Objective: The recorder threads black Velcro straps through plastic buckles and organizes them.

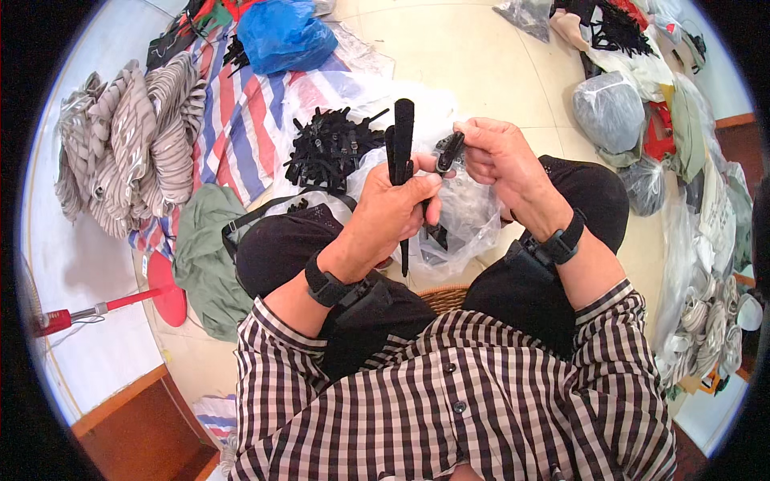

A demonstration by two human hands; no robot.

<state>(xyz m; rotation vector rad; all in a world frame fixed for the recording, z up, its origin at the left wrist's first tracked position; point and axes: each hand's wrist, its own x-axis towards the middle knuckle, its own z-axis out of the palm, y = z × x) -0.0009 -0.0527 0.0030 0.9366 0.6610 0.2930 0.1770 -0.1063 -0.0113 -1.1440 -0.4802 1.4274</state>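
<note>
My left hand [375, 215] is closed around a few flat black straps [403, 132], whose ends stick out above and below the fist. Between the thumb and fingers of my right hand [507, 164] is a small black buckle [449, 151] with a shiny edge. The two hands nearly meet, and left fingertips reach toward the buckle. A clear plastic bag [472, 220] lies open between my knees, with small pieces in it that I cannot make out. Left of the straps, a heap of black straps with buckles [327, 151] rests on clear plastic.
A striped woven sheet [233, 120] covers the floor at left, with a blue plastic bag [287, 36] on it. Striped grey fabric bundles [132, 140] and green cloth [210, 264] lie nearby. A red stand base [167, 290] stands left. Stuffed plastic bags [609, 112] line the right.
</note>
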